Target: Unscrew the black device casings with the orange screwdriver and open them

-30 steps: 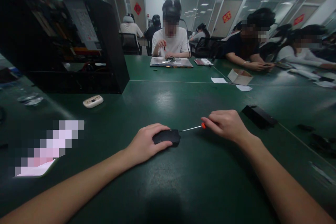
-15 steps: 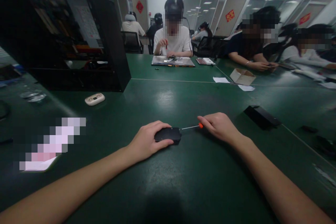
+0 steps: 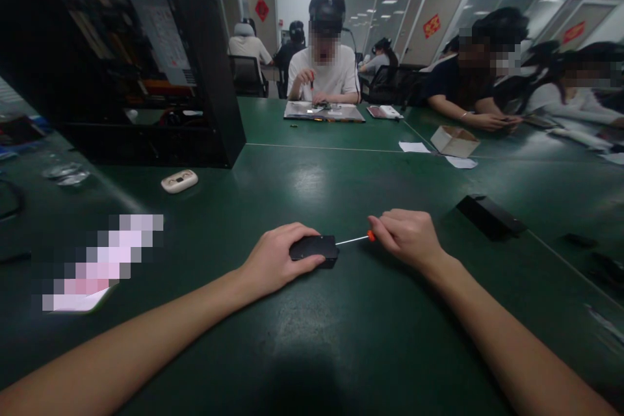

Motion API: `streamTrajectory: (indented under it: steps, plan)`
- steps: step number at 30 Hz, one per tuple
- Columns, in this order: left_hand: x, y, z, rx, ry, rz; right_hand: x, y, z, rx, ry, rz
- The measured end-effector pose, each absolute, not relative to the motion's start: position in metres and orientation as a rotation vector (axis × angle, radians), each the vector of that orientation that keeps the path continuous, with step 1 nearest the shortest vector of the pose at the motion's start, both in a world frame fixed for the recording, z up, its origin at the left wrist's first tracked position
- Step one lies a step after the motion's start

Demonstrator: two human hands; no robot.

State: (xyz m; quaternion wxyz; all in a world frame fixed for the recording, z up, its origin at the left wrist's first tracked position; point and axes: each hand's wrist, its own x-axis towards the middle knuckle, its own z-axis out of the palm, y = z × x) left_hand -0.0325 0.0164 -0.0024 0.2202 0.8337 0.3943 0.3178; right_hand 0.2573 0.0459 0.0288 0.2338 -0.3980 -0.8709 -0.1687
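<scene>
On the green table, my left hand [image 3: 280, 252] wraps round a small black box [image 3: 314, 247] from its left side, with the thumb along the near edge and the fingers over the far one. My right hand [image 3: 407, 234] is closed on the handle of a screwdriver [image 3: 351, 240]. Only a bit of orange handle shows by the thumb; the palm hides the rest. Its thin metal shaft points left, and the tip meets the right end of the box. Too small to make out is what the tip sits in.
A big black open computer case [image 3: 205, 78] stands at back left. Near it lie a beige earbud case [image 3: 179, 181] and a bright, blurred-out phone-like slab [image 3: 92, 299]. Another black box [image 3: 491, 216] rests at right. Across the table, a person [image 3: 324, 71] works at a flat panel [image 3: 325, 111].
My right fist has turned slightly about the screwdriver, its knuckles now placed differently. The left hand keeps the same hold on the black box. The whole view has shifted a little.
</scene>
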Motion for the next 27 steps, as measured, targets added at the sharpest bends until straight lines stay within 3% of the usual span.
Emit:
streamTrajectory:
  steps: [10,27]
  plan:
    - [-0.032,0.017,-0.001,2.283,1.067,0.883,0.243,0.05,0.016,-1.118,-2.614,0.149]
    - [-0.034,0.017,-0.001,2.251,0.977,0.99,0.23,0.041,0.016,-0.766,-2.593,-0.248]
